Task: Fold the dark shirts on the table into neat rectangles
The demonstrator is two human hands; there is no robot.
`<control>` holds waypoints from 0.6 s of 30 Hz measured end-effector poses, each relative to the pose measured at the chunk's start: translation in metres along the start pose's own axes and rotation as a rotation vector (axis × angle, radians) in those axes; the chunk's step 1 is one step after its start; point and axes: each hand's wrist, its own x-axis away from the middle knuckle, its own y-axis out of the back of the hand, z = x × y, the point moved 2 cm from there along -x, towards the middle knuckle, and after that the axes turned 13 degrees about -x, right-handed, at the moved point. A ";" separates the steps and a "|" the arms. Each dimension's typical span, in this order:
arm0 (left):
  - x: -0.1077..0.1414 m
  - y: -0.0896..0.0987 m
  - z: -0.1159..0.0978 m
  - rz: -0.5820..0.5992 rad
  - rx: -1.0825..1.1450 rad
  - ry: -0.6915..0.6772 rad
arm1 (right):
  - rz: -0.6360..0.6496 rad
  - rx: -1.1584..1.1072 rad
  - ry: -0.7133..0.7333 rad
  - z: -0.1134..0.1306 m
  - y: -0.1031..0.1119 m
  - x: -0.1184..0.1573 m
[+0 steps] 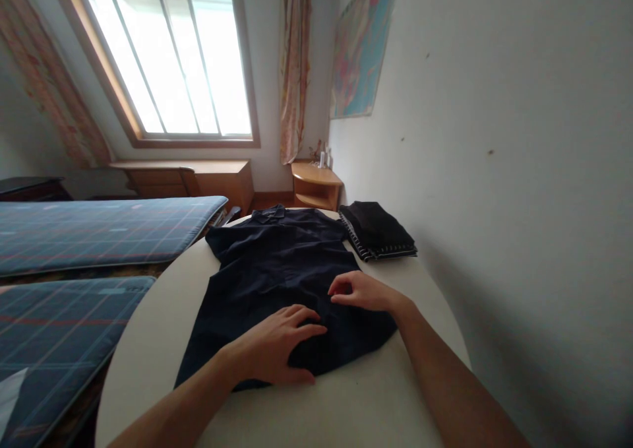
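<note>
I'm holding my left hand (271,350) with fingers loosely spread over a navy shirt (281,263), hiding part of its near hem (346,362). I'm holding my right hand (366,291) with fingers curled; whether they're pinching cloth, I cannot tell. The shirt is lying collar-away on a white table (143,342) beside a dark folded pile (380,227). The view is cutting off two plaid mattresses (99,233); glare is whitening the window (168,59).
</note>
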 end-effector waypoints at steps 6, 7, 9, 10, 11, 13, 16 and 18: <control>0.002 0.012 -0.008 0.049 -0.013 0.072 | -0.187 0.127 -0.025 -0.029 0.011 -0.006; 0.004 0.015 -0.008 0.067 0.003 0.075 | -0.187 0.126 -0.041 -0.030 0.012 -0.006; 0.005 0.020 -0.007 0.096 0.050 0.054 | -0.197 0.147 -0.030 -0.029 0.013 -0.006; 0.006 0.020 -0.005 0.088 0.063 0.044 | -0.202 0.166 0.004 -0.027 0.013 -0.006; 0.006 0.019 -0.002 0.063 0.056 0.049 | -0.206 0.185 0.046 -0.025 0.012 -0.007; 0.006 0.011 0.007 -0.008 -0.020 0.119 | -0.204 0.213 0.118 -0.023 0.007 -0.008; 0.005 -0.013 0.019 0.002 -0.137 0.258 | -0.197 0.265 0.128 -0.029 -0.003 -0.013; 0.004 -0.029 0.020 0.070 -0.154 0.312 | -0.204 0.317 0.100 -0.034 -0.008 -0.016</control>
